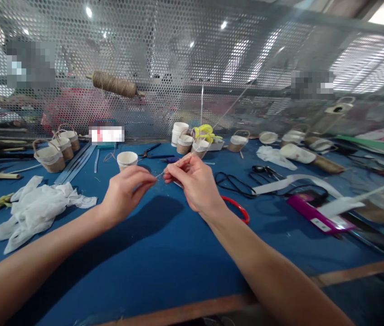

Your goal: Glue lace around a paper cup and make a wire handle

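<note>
Above the middle of the blue table, my left hand (127,190) pinches one end of a thin, light-coloured strand (159,175), which looks like twine. My right hand (195,181) has its thumb and fingers closed on the other end, so a short length spans the gap between the two hands. Whether the strand is string or wire I cannot tell. Just behind my left hand stands a small white cup (127,158). A red curved handle (241,209) lies on the table, partly hidden by my right wrist.
Small burlap-wrapped buckets (53,158) with twine handles stand at the back. A twine spool (114,84) hangs on the perforated metal screen (164,45). White crumpled cloth (38,208) lies left; pliers (153,154) lie behind my hands. To the right are a purple power strip (317,215) and black cord (232,183).
</note>
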### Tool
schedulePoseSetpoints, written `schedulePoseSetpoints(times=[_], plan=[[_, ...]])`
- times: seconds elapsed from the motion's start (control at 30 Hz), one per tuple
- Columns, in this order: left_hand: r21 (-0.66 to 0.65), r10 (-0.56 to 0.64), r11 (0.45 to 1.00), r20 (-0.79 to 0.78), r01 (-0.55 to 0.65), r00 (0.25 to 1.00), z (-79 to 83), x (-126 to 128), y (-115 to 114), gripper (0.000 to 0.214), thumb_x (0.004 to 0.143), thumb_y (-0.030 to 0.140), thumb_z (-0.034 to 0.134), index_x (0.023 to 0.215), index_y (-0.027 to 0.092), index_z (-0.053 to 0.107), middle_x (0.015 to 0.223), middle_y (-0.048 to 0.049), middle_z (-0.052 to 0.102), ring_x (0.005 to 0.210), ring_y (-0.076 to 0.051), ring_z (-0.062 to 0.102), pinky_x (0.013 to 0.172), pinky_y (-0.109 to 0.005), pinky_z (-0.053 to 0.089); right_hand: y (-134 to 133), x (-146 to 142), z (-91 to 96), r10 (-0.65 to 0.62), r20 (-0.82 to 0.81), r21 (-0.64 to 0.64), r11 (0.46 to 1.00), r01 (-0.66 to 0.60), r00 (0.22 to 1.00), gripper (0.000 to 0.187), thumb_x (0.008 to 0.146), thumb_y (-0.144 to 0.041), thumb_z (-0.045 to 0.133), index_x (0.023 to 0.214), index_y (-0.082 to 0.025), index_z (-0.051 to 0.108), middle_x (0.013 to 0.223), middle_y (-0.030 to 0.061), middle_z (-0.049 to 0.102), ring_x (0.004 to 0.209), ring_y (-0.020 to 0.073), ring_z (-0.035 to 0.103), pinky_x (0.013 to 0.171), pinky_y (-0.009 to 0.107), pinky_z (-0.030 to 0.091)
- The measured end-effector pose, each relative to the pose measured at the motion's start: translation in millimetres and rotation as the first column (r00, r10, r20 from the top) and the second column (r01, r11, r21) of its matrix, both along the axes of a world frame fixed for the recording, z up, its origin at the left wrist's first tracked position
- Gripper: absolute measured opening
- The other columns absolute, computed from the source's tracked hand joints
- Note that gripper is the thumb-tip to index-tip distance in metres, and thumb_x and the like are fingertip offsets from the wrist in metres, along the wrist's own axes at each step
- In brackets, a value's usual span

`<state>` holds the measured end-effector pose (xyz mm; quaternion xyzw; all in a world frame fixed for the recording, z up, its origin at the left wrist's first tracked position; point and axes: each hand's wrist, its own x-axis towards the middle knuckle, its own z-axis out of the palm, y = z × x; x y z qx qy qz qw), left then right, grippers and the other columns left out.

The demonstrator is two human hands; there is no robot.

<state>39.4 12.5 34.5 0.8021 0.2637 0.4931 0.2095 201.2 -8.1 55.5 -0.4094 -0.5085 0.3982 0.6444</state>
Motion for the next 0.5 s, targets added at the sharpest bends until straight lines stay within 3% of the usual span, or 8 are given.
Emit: schedulePoseSetpoints(times=[0.07, 0.13, 0.17, 0.23, 0.3, 0.37, 0.4, 0.5], plan=[[-0.529, -0.072, 0.824, 0.257, 0.202, 0.964, -0.5, 6, -1, 0.01, 0.076, 0.025, 0.06, 0.072, 0.016, 0.06, 0.068, -0.002, 0.059, 0.059, -0.01, 0.053, 0.059, -0.026, 0.045, -1, 0, 0.0, -0.013, 0.004, 0.04, 0.999, 0.013, 1.0, 0.018, 0.069, -0.018, 0.065, 0.063, -0.018, 0.048, 0.058, -0.0041, 0.062, 0.052, 0.0091, 0.06, 0.055, 0.025, 0.052], [-0.764, -0.064, 0.502, 0.435, 0.405, 0.898, -0.4, 10, 0, 0.014, 0.071, 0.026, 0.064, 0.068, 0.015, 0.057, 0.063, 0.0003, 0.056, 0.052, -0.007, 0.05, 0.054, -0.022, 0.043, -1, 0, -0.7, -0.026, 0.018, 0.075, 0.997, 0.025, 0.999, 0.018, 0.069, -0.018, 0.065, 0.063, -0.018, 0.049, 0.059, -0.004, 0.062, 0.052, 0.0092, 0.06, 0.055, 0.025, 0.052], [-0.792, -0.05, 0.418, 0.47, 0.445, 0.881, 0.0, 10, 1, 0.015, 0.069, 0.025, 0.066, 0.067, 0.014, 0.056, 0.062, 0.0011, 0.055, 0.051, -0.006, 0.049, 0.053, -0.022, 0.042, -1, 0, -1.3, -0.032, 0.027, 0.087, 0.996, 0.029, 0.999, 0.018, 0.069, -0.017, 0.066, 0.063, -0.018, 0.049, 0.058, -0.004, 0.062, 0.051, 0.0093, 0.06, 0.054, 0.025, 0.051], [-0.772, -0.053, 0.497, 0.429, 0.396, 0.902, 2.2, 8, 2, 0.014, 0.066, 0.022, 0.067, 0.07, 0.015, 0.056, 0.063, 0.0017, 0.055, 0.053, -0.006, 0.05, 0.056, -0.022, 0.043, 1, 2, -2.7, -0.037, 0.042, 0.094, 0.995, 0.033, 0.998, 0.018, 0.069, -0.018, 0.066, 0.063, -0.018, 0.049, 0.058, -0.004, 0.062, 0.051, 0.0096, 0.06, 0.053, 0.025, 0.051], [-0.57, -0.092, 0.79, 0.251, 0.224, 0.964, 5.8, 3, 3, 0.011, 0.069, 0.017, 0.064, 0.078, 0.015, 0.059, 0.07, -0.0002, 0.058, 0.062, -0.009, 0.054, 0.062, -0.024, 0.045, 4, 3, -3.9, -0.045, 0.046, 0.083, 0.996, 0.041, 0.998, 0.018, 0.068, -0.018, 0.066, 0.063, -0.018, 0.049, 0.057, -0.0039, 0.062, 0.051, 0.0099, 0.06, 0.053, 0.025, 0.051], [-0.102, -0.072, 0.992, -0.019, 0.07, 0.997, 9.7, -3, 3, 0.014, 0.075, 0.012, 0.057, 0.087, 0.016, 0.061, 0.085, -0.0051, 0.061, 0.078, -0.014, 0.057, 0.071, -0.029, 0.045, 5, 5, -4.1, -0.059, 0.041, 0.061, 0.997, 0.056, 0.997, 0.019, 0.068, -0.019, 0.066, 0.063, -0.018, 0.048, 0.056, -0.0038, 0.061, 0.051, 0.0101, 0.06, 0.052, 0.025, 0.051], [0.152, -0.01, 0.988, -0.151, 0.033, 0.988, 11.1, -5, 3, 0.017, 0.077, 0.01, 0.053, 0.09, 0.017, 0.061, 0.092, -0.0073, 0.062, 0.086, -0.017, 0.056, 0.076, -0.032, 0.044, 6, 5, -3.9, -0.064, 0.038, 0.05, 0.997, 0.062, 0.997, 0.019, 0.068, -0.019, 0.067, 0.062, -0.018, 0.048, 0.056, -0.0038, 0.061, 0.051, 0.0101, 0.06, 0.053, 0.025, 0.051], [0.639, 0.278, 0.769, -0.343, 0.006, 0.897, 11.5, -9, 3, 0.022, 0.083, 0.008, 0.045, 0.093, 0.019, 0.061, 0.101, -0.0093, 0.062, 0.099, -0.022, 0.052, 0.079, -0.037, 0.04, 5, 5, -3.2, -0.066, 0.036, 0.029, 0.997, 0.065, 0.997, 0.019, 0.068, -0.019, 0.067, 0.062, -0.018, 0.048, 0.055, -0.004, 0.061, 0.051, 0.0096, 0.06, 0.053, 0.024, 0.051]])
